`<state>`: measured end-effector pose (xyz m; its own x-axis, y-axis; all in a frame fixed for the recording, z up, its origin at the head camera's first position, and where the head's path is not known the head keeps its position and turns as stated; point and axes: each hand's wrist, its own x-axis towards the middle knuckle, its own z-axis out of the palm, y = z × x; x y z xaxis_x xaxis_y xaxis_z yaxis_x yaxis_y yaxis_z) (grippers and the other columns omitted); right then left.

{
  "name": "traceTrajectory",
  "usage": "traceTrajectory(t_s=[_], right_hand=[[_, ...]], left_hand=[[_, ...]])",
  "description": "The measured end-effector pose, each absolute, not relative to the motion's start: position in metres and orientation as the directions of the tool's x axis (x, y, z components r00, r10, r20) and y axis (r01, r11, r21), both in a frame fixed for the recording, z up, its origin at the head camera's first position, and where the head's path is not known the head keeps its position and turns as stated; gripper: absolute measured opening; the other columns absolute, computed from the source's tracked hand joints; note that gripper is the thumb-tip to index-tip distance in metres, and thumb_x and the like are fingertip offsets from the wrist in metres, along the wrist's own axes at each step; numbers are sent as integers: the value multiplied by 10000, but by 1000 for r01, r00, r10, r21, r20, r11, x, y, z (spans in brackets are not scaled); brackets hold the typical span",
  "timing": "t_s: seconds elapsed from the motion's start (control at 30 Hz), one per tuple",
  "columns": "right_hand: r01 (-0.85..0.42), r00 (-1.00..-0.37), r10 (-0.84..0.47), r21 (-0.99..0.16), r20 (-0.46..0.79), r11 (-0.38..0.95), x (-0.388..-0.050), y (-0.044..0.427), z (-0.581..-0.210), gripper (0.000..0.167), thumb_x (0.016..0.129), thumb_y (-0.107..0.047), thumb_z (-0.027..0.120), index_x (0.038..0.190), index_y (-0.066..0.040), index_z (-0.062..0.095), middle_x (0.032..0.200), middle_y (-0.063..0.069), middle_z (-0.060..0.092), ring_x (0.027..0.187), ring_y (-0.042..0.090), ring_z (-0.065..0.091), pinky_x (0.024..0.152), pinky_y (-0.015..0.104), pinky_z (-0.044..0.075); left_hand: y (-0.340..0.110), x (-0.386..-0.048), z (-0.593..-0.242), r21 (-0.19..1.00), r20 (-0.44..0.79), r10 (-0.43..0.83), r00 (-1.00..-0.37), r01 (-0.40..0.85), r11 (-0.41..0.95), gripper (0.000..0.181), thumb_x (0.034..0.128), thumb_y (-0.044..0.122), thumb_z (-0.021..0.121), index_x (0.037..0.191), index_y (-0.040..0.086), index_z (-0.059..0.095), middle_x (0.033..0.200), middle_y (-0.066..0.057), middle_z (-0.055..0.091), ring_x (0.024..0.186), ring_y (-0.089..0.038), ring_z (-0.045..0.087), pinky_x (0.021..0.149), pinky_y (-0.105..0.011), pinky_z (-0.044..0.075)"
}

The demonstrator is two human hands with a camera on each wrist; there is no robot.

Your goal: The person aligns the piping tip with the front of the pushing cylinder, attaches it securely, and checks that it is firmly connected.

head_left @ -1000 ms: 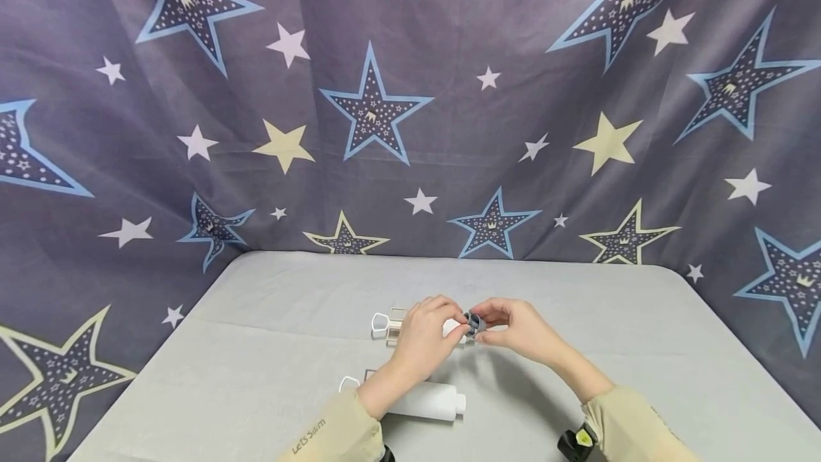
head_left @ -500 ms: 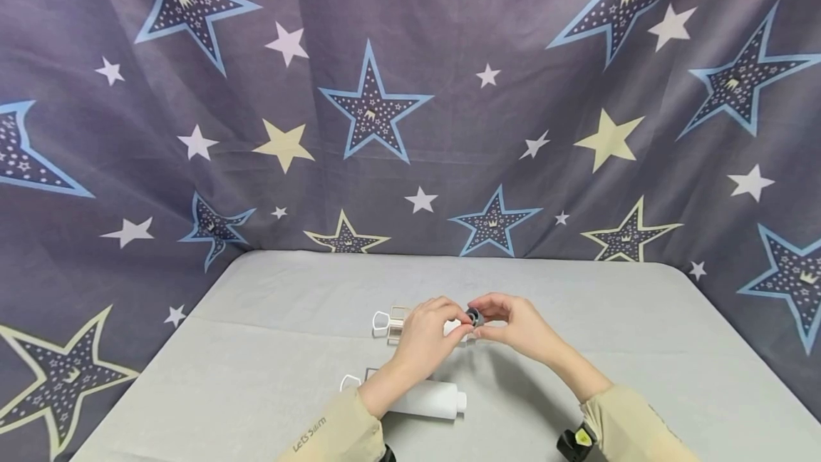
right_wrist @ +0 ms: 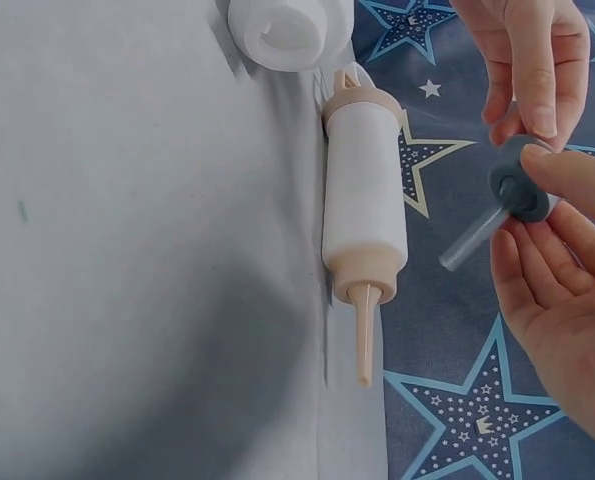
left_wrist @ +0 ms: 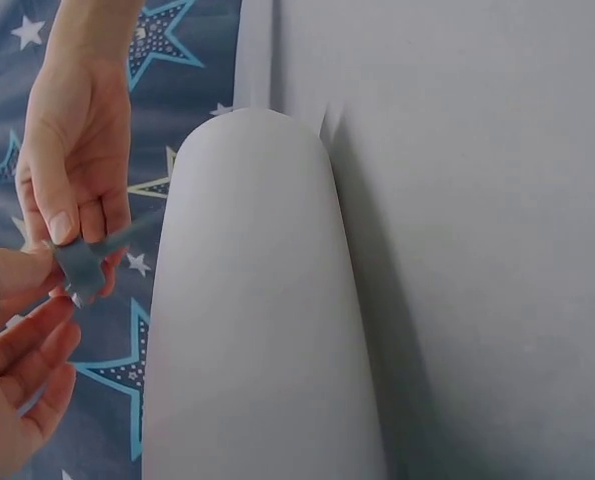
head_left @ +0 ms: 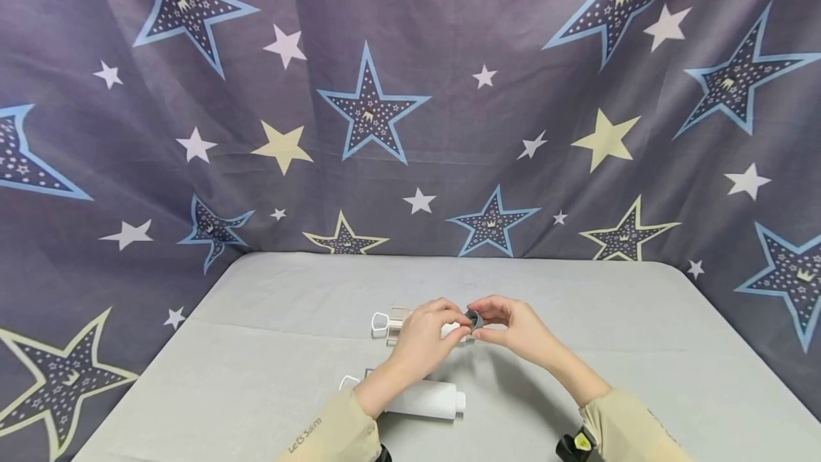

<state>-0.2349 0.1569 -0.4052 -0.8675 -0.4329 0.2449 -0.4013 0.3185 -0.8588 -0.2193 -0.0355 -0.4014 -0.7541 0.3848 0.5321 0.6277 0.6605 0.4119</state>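
Observation:
Between both hands, above the table, is a grey round screw cap (head_left: 474, 319) with a clear thin tube (right_wrist: 474, 240) sticking out of it. My right hand (head_left: 516, 330) grips the grey cap (right_wrist: 527, 190) from the right with thumb and fingers. From the left, my left hand (head_left: 423, 337) pinches it with the thumb and a finger; the other fingers are partly hidden. Beneath the hands lies a white dispenser with peach end collars (right_wrist: 365, 185) and a tapered peach nozzle (right_wrist: 365, 335). Nearer the body, a plain white bottle-like barrel (head_left: 426, 399) lies on its side, partly covered by the left forearm.
A pale grey cloth covers the table (head_left: 288, 362). Behind it hangs a dark curtain (head_left: 462, 127) printed with stars. A white loop handle (head_left: 380, 322) sticks out left of the peach-collared dispenser, and another white loop (head_left: 349, 381) shows beside the nearer barrel.
The grey cap has turned and tilted slightly between the fingers. Both hands stay almost in the same place, and the two white barrels have not moved.

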Motion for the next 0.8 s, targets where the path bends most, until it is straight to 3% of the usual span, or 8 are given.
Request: traceTrajectory(t_s=[0.23, 0.43, 0.53, 0.6, 0.8], right_hand=[[-387, -867, -440, -871, 233, 301, -235, 156, -409, 409, 782, -134, 698, 1129, 38, 568, 1013, 145, 641, 901, 184, 620, 738, 257, 512], [-394, -862, -448, -869, 236, 299, -233, 158, -413, 389, 781, -101, 686, 1114, 62, 567, 981, 158, 640, 873, 162, 617, 744, 270, 512], [-411, -856, -454, -857, 246, 310, -232, 160, -414, 382, 783, -102, 680, 1111, 60, 571, 984, 153, 640, 878, 169, 616, 761, 264, 506], [-420, -854, -456, -850, 252, 317, -231, 161, -413, 384, 781, -108, 682, 1112, 55, 573, 993, 151, 641, 886, 175, 615, 785, 266, 500], [-437, -853, -449, -833, 264, 340, -231, 166, -416, 381, 776, -115, 684, 1106, 45, 581, 986, 121, 648, 879, 139, 614, 804, 270, 494]], left_hand=[[-44, -218, -403, 425, 520, 398, -756, 634, 646, 99, 802, 268, 671, 872, 209, 708, 913, 102, 634, 848, -69, 581, 765, -251, 449], [-54, -212, -409, 421, 469, 431, -771, 624, 659, 98, 796, 269, 671, 868, 208, 698, 883, 99, 629, 806, -56, 579, 810, -356, 450], [-58, -209, -410, 414, 440, 459, -772, 628, 659, 114, 796, 271, 671, 879, 199, 701, 859, 97, 629, 786, -58, 582, 788, -301, 467], [-62, -208, -409, 411, 395, 492, -776, 628, 661, 123, 793, 263, 675, 889, 192, 701, 843, 100, 626, 776, -61, 579, 689, -205, 460], [-72, -205, -412, 374, 242, 596, -766, 640, 671, 113, 795, 258, 667, 876, 182, 688, 809, 98, 610, 763, -54, 575, 666, -169, 439]])
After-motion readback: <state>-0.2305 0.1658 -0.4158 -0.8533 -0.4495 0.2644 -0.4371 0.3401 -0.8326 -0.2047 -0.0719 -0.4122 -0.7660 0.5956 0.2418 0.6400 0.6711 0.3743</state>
